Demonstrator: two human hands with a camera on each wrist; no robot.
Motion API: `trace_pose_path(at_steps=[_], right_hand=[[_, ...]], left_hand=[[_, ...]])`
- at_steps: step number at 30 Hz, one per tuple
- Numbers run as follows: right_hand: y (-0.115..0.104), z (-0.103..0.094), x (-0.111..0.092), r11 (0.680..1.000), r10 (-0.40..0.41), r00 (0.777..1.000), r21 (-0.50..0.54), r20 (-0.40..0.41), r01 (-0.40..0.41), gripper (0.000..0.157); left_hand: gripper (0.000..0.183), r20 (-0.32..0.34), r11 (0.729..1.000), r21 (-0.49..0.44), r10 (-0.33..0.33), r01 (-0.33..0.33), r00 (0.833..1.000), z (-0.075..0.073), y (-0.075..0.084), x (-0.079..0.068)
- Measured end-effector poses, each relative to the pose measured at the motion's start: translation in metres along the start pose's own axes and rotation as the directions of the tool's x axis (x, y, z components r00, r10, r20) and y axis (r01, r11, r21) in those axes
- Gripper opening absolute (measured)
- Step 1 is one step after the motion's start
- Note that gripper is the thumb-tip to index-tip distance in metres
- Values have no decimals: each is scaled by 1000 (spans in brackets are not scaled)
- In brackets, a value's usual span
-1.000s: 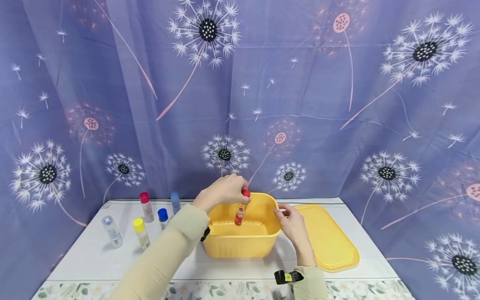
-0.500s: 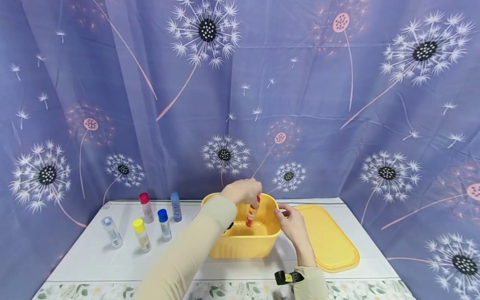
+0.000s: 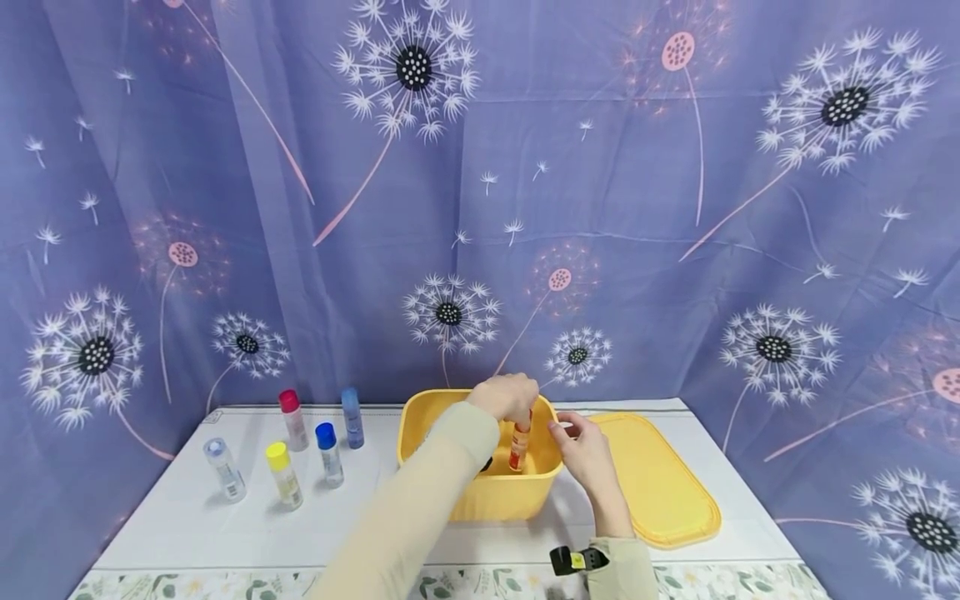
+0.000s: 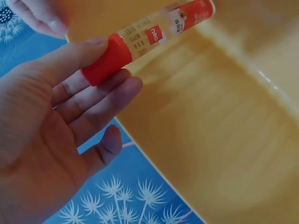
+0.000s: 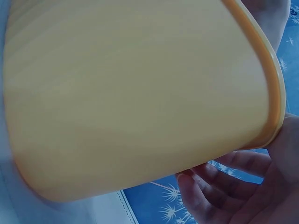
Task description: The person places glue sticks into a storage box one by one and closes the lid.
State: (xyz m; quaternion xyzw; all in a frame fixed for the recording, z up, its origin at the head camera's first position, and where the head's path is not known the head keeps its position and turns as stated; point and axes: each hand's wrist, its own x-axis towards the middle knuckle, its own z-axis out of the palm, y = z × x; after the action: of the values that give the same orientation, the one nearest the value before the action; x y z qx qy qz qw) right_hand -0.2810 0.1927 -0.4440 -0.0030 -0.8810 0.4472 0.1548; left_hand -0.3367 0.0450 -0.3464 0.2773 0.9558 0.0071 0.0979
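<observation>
My left hand (image 3: pixel 510 397) reaches over into the yellow plastic box (image 3: pixel 487 500) and pinches the red cap of a clear glue bottle (image 3: pixel 518 450). In the left wrist view the thumb and fingers of the left hand (image 4: pixel 60 112) hold that cap, and the glue bottle (image 4: pixel 142 41) shows a red label. The bottle hangs cap up near the box's right end; whether its base touches the floor is unclear. My right hand (image 3: pixel 587 452) grips the rim at the right end. Seen from the right wrist, fingers of the right hand (image 5: pixel 233 191) lie against the outer wall of the box (image 5: pixel 140 102).
Left of the box stand several clear bottles: one with a pink-red cap (image 3: pixel 293 421), one yellow-capped (image 3: pixel 283 477), one blue-capped (image 3: pixel 329 456), a blue one (image 3: pixel 352 418) and a pale one (image 3: pixel 225 471). A yellow lid (image 3: pixel 660 483) lies flat at the right. A dandelion-print curtain (image 3: pixel 480 183) hangs behind.
My left hand has moved right and lower into the box with the glue bottle, toward its right end. The right hand has stayed on the rim.
</observation>
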Motion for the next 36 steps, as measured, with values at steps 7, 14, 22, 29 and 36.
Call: trace_pose_path(at_steps=[7, 14, 22, 29, 36], right_hand=[[-1, -1, -2, 1000, 2, 1000, 16, 7, -2, 25], [-1, -1, 0, 1000, 2, 1000, 20, 3, -2, 24], [-1, -1, -2, 1000, 5, 1000, 12, 12, -5, 25], [0, 1, -2, 1000, 2, 1000, 18, 12, -3, 24], [2, 1, -1, 1000, -3, 1000, 11, 6, 3, 25]], left_hand=[[16, -39, 998, 56, 11, -9, 999, 10, 3, 9], [18, -46, 996, 92, 14, -10, 999, 10, 5, 11], [18, -26, 994, 111, 20, -17, 999, 12, 11, 13], [15, -7, 992, 122, 20, -19, 1000, 12, 16, 13], [15, 6, 997, 82, 4, -5, 1000, 10, 15, 8]])
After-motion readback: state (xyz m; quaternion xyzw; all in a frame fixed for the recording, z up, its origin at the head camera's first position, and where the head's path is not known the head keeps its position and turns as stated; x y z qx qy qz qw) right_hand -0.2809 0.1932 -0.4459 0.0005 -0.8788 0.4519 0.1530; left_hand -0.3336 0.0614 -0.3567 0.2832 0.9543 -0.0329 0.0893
